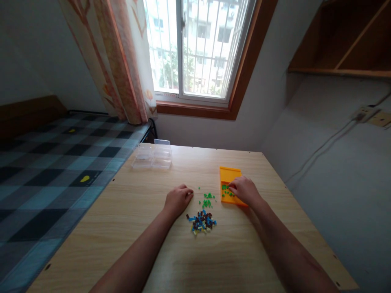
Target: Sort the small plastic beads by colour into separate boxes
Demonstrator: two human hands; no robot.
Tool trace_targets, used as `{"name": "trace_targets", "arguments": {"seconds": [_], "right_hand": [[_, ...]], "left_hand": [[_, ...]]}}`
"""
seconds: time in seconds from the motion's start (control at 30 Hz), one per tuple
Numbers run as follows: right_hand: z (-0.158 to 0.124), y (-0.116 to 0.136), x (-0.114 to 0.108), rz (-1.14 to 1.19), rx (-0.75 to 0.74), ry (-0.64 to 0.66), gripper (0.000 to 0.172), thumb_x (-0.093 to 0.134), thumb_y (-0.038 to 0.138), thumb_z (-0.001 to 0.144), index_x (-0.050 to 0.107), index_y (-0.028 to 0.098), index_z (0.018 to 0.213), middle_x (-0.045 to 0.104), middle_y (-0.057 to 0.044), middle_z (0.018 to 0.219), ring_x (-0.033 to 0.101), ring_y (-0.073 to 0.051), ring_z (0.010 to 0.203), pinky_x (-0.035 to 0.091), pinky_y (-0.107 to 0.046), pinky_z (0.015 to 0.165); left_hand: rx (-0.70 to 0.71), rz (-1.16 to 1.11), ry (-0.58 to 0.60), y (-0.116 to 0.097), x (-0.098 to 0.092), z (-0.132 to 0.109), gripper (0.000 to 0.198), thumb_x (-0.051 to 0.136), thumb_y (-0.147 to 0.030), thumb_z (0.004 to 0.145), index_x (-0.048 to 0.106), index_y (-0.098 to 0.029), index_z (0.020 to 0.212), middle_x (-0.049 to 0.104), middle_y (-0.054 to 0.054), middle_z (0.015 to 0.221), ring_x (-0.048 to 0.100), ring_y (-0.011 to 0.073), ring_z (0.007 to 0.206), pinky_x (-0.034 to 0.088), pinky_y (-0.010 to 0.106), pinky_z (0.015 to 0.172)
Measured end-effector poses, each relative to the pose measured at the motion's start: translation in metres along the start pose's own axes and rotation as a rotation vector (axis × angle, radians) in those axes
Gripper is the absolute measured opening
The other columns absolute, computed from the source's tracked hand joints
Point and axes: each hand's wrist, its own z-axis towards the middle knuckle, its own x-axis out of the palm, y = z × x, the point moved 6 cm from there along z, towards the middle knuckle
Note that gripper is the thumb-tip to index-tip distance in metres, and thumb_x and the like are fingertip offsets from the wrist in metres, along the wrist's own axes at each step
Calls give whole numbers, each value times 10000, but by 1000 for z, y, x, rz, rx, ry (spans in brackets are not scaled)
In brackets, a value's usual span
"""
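On the wooden table (128,228) my left hand (178,199) rests with its fingers curled under, and nothing shows in it. My right hand (244,190) lies on the orange tray (227,174), fingertips pinched together at several small green pieces (225,187) inside the tray. Between my hands a loose scatter of green beads (207,199) lies on the table. Just nearer to me sits a pile of mixed beads (203,221) in blue, brown, yellow and white.
A clear plastic compartment box (152,156) stands at the far left of the table. A bed with a checked cover (51,171) runs along the table's left edge. A wall (336,162) closes the right side; a window and curtain are behind.
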Motion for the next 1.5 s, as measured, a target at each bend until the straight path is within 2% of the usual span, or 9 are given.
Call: {"name": "trace_targets", "arguments": {"seconds": [0.17,0.3,0.6,1.0,1.17,1.5], "right_hand": [[10,51,5,63,-145,30,210,635,344,943,825,261,979,769,-79,963,638,-218,951,418,-288,827],[17,69,16,98,-166,40,217,627,314,940,827,239,980,767,-85,947,647,-212,925,422,-284,807],[21,75,23,179,-146,78,221,631,326,930,829,252,997,779,-68,948,676,-191,903,439,-255,802],[35,71,28,244,-49,78,226,641,302,908,814,237,1038,797,-56,985,703,-179,904,462,-234,802],[35,60,20,236,-48,64,282,560,249,958,809,220,1087,783,-79,1108,698,-187,1023,460,-235,887],[30,74,21,153,-46,76,245,623,260,880,831,246,1011,793,-67,1020,687,-200,984,449,-251,859]], "left_hand": [[-2,-9,-4,-1,0,0,215,589,-332,967,800,-291,956,736,17,1033,683,185,911,449,275,735],[-17,-24,-4,0,-1,0,207,595,-305,960,799,-278,940,735,22,1026,678,188,924,451,272,738],[-64,-89,28,3,-1,4,146,662,-253,879,807,-269,881,737,15,990,673,176,885,446,260,729],[-54,-119,12,4,-2,-1,149,657,-273,908,806,-268,915,737,18,997,677,182,902,447,270,739],[-43,-134,13,6,-2,0,160,668,-242,896,805,-267,975,736,26,1019,680,188,929,464,271,770],[-25,-169,6,11,-5,0,180,659,-211,901,803,-240,1006,733,35,1001,679,172,866,481,262,784]]}}
